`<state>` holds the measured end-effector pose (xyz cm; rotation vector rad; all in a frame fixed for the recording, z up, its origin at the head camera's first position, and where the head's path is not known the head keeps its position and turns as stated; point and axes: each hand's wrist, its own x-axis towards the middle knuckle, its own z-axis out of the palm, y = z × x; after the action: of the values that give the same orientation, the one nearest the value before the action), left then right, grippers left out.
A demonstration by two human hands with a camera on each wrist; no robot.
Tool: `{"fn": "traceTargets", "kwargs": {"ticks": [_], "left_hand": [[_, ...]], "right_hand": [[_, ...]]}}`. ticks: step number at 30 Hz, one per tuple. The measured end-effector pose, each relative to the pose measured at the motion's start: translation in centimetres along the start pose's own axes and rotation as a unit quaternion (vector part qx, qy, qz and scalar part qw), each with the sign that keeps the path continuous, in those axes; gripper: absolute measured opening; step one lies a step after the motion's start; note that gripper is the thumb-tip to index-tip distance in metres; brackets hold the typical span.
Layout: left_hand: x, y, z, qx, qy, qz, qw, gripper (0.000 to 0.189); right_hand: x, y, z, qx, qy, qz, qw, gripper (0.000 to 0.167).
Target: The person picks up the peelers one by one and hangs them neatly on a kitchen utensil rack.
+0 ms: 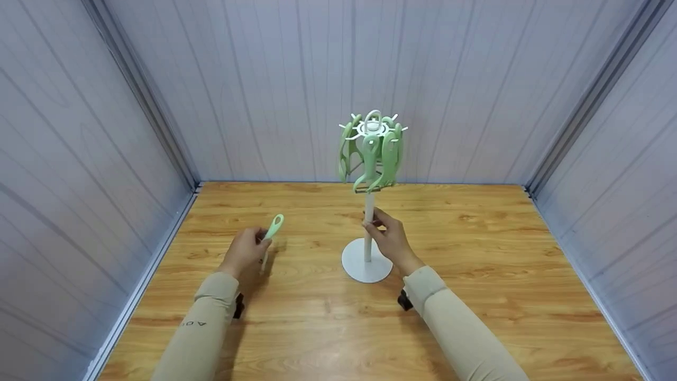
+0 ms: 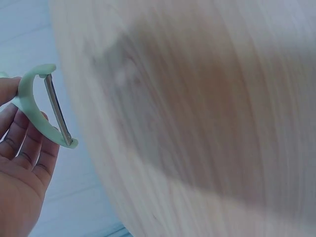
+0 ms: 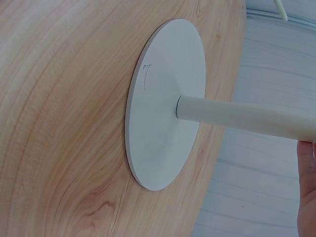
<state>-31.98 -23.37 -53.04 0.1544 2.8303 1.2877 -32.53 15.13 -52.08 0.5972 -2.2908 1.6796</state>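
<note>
A light green Y-shaped peeler (image 2: 30,103) with a metal blade is pinched between the thumb and fingers of my left hand (image 1: 246,248), over the left part of the table. Its looped handle (image 1: 274,225) points up and away in the head view. My right hand (image 1: 390,238) grips the white post (image 1: 368,211) of a stand, above its round white base (image 3: 158,118). Several green peelers (image 1: 389,159) hang from the spoked white top (image 1: 373,128) of the stand. In the right wrist view only part of the right hand's fingers (image 3: 307,170) shows against the post.
The wood-grain table (image 1: 317,328) carries the stand right of its middle. A pale panelled wall (image 1: 264,95) rises behind it, with side walls (image 1: 69,159) at left and right.
</note>
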Motion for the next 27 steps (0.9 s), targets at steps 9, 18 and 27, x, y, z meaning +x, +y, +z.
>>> {"fn": "traceTargets", "kwargs": {"ticks": [9, 18, 27], "left_hand": [[-0.3, 1.3, 0.3, -0.021, 0.033, 0.03, 0.9988, 0.026], [-0.7, 2.7, 0.9, -0.041, 0.057, 0.067, 0.9953, 0.022], [-1.0, 4.5, 1.0, -0.053, 0.081, 0.104, 0.9898, 0.022]], "right_hand": [[0.1, 0.4, 0.0, -0.002, 0.002, -0.004, 1.0, 0.025], [0.1, 0.2, 0.1, 0.005, 0.008, -0.003, 1.0, 0.026], [0.0, 0.1, 0.1, -0.008, 0.005, -0.004, 0.9999, 0.031]]}}
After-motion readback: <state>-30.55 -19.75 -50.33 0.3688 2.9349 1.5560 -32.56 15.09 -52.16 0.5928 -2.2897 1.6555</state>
